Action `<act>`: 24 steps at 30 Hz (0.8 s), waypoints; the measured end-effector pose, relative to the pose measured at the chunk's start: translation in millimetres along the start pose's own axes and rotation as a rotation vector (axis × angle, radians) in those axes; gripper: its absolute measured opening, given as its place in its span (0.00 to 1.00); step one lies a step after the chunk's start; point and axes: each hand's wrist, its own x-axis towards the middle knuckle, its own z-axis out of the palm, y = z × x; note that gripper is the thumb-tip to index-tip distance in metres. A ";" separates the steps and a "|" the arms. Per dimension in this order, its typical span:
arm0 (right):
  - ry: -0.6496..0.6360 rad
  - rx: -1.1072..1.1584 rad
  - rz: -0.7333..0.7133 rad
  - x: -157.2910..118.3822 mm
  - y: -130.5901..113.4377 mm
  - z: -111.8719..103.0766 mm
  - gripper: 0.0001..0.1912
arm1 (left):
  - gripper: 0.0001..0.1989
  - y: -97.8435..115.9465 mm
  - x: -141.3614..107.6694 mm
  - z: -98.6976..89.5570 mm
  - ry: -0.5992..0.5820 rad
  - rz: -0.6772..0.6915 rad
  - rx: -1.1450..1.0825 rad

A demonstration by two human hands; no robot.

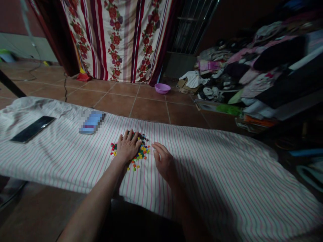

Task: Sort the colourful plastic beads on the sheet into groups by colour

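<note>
A pile of small bright pieces [142, 152] in red, yellow, green, orange and dark colours lies on the striped cloth [214, 161]. My left hand [128, 145] rests palm down over the pile, fingers spread, and hides part of it. Just right of the pieces, my right hand [163, 160] is turned on its side with fingers loosely bent and the thumb a little apart from them. Nothing shows in its grasp. A few pieces are scattered toward me, below the main heap.
Left of the pile lie a blurred-out blue phone-like item [92, 122] and a dark phone [33, 129]. Beyond the cloth is a tiled floor [148, 107] with a purple basin [162, 88]. A floral curtain [118, 40] hangs behind; heaped clothes [242, 67] stand at right.
</note>
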 end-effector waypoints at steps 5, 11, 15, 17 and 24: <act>-0.016 0.021 0.007 1.6 -1.0 -0.8 0.20 | 0.32 11.0 -3.7 -0.4 -0.014 0.024 -0.008; 0.001 0.030 0.005 -1.0 0.8 3.2 0.20 | 0.31 20.6 -19.2 0.8 -0.017 0.115 0.005; -0.015 0.037 -0.004 -0.6 0.0 3.5 0.19 | 0.30 16.6 -30.6 5.2 0.014 0.181 0.047; -0.022 0.044 -0.003 -0.2 -0.8 1.8 0.19 | 0.29 10.9 -36.9 7.5 0.048 0.202 0.065; -0.048 0.046 -0.015 -1.5 0.6 -5.2 0.18 | 0.25 -18.1 -59.4 0.9 0.133 0.273 0.129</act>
